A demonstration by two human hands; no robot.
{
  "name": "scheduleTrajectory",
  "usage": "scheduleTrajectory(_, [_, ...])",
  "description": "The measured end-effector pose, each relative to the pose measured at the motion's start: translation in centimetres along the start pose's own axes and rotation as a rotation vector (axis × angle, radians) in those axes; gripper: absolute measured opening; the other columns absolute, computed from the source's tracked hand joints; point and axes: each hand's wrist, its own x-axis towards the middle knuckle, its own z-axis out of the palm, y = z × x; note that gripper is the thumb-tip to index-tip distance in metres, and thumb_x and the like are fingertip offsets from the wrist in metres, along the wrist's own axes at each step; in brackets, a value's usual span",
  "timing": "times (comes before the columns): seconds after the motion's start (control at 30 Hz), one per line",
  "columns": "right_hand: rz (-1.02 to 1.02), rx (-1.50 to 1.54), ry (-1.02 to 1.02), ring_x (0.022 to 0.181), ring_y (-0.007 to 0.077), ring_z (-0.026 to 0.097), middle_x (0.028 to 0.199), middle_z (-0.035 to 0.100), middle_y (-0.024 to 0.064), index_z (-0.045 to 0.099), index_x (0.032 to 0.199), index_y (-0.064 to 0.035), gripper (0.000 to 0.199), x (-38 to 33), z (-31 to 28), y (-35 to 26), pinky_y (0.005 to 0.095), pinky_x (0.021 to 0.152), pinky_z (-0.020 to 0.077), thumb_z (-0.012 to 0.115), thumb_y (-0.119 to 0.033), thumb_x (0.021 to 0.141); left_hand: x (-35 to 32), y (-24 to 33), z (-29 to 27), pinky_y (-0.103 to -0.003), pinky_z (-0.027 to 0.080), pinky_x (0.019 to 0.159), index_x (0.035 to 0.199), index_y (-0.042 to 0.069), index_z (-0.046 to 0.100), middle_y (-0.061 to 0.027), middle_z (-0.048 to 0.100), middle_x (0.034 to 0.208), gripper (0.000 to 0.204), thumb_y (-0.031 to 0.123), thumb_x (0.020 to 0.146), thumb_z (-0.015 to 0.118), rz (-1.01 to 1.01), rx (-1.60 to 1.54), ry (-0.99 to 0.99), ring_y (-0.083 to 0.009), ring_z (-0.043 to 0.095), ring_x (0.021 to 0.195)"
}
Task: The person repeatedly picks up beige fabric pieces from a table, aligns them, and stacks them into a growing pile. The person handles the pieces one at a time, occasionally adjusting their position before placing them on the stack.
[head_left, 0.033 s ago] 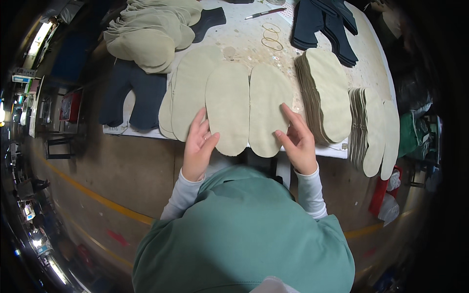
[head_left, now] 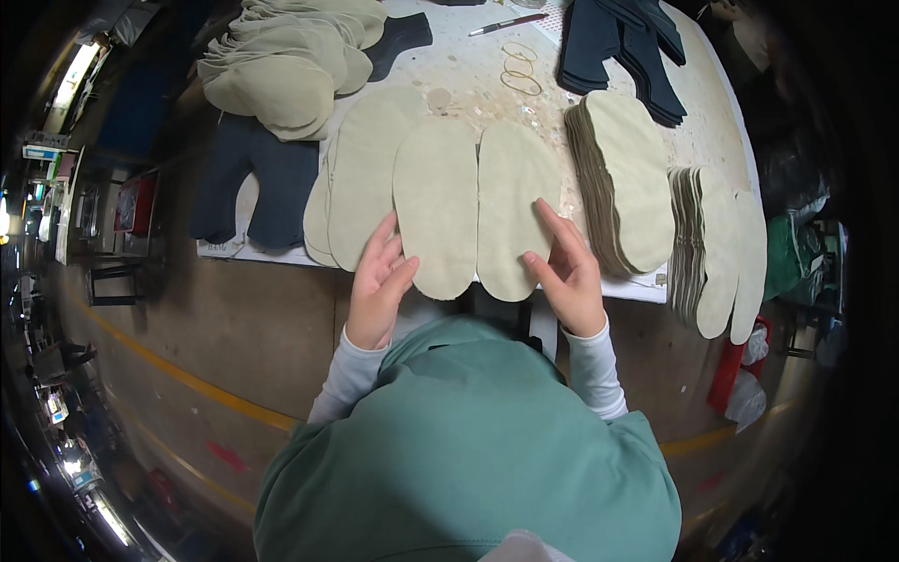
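Note:
Two long, rounded beige fabric pieces lie side by side in front of me, a left piece (head_left: 436, 206) and a right piece (head_left: 513, 206), their lower ends reaching past the table's near edge. My left hand (head_left: 376, 292) is at the outer lower edge of the left piece, fingers extended and thumb apart. Over the right piece's lower outer side lies my right hand (head_left: 573, 281), its forefinger and thumb spread. Neither hand grips anything. More beige pieces (head_left: 363, 178) stick out from under the left piece.
A thick beige stack (head_left: 637, 187) stands to the right, with another fanned stack (head_left: 717, 253) overhanging the edge. Dark fabric pieces lie left (head_left: 290, 197) and far right (head_left: 592, 47). A beige heap (head_left: 281, 84), a pen (head_left: 508, 25) and yellow bands (head_left: 540, 91) are farther back.
Both hands have shifted only slightly, the right one a touch to the left over its piece. The fabric pieces look unmoved.

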Motion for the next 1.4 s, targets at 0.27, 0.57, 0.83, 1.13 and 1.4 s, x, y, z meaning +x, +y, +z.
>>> scheduleTrajectory(0.27, [0.257, 0.589, -0.045, 0.078, 0.0041, 0.05, 0.112, 0.056, 0.0057, 0.033, 0.148, 0.0, 0.069, -0.4, -0.3, -0.5, 0.0175, 0.067, 0.0439, 0.064, -0.001, 0.087, -0.5, -1.0, 0.0, -0.034, 0.049, 0.096, 0.15, 0.003, 0.018, -0.0153, 0.054, 0.134, 0.063, -0.003, 0.094, 0.047, -0.139, -0.077, -0.095, -0.0208, 0.057, 0.119])
scheduleTrajectory(0.57, [0.327, 0.967, -0.225, 0.105, 0.0089, 0.057, 0.138, 0.05, 0.0101, 0.03, 0.15, -0.0022, 0.071, 0.6, 1.8, -0.8, 0.0222, 0.086, 0.049, 0.062, 0.002, 0.087, -3.0, -1.5, 0.0, -0.032, 0.054, 0.091, 0.152, 0.005, 0.015, -0.0133, 0.052, 0.136, 0.06, 0.009, 0.1, 0.044, -0.316, -0.249, -0.183, -0.0191, 0.061, 0.114])
scheduleTrajectory(0.83, [0.163, 0.331, -0.41, 0.113, 0.0097, 0.049, 0.134, 0.044, 0.0058, 0.027, 0.152, -0.0023, 0.076, -0.1, 4.0, -1.8, 0.0208, 0.084, 0.0455, 0.063, 0.008, 0.085, -2.9, -1.1, 0.4, -0.035, 0.054, 0.092, 0.152, 0.005, 0.013, -0.0154, 0.051, 0.137, 0.058, 0.015, 0.102, 0.042, -0.346, -0.139, -0.142, -0.0218, 0.061, 0.115])
scheduleTrajectory(1.13, [-0.036, -0.07, -0.278, 0.081, 0.0075, 0.054, 0.106, 0.055, 0.0027, 0.044, 0.144, -0.003, 0.055, -1.1, 2.7, -2.6, 0.0184, 0.068, 0.0456, 0.061, -0.002, 0.091, -3.0, -1.8, 0.3, -0.033, 0.055, 0.089, 0.151, 0.008, 0.015, -0.0144, 0.051, 0.137, 0.06, 0.01, 0.1, 0.046, -0.313, -0.156, -0.141, -0.0216, 0.062, 0.113])
scheduleTrajectory(1.4, [-0.18, -0.258, -0.324, 0.087, 0.0343, 0.064, 0.105, 0.061, 0.0214, 0.052, 0.132, 0.0004, 0.048, 2.5, 0.5, -2.6, 0.0359, 0.079, 0.0512, 0.055, 0.003, 0.085, -2.5, -1.7, 1.9, -0.036, 0.051, 0.092, 0.149, 0.009, 0.02, -0.0202, 0.059, 0.126, 0.052, 0.022, 0.103, 0.041, -0.438, 0.029, -0.656, -0.0269, 0.065, 0.108])
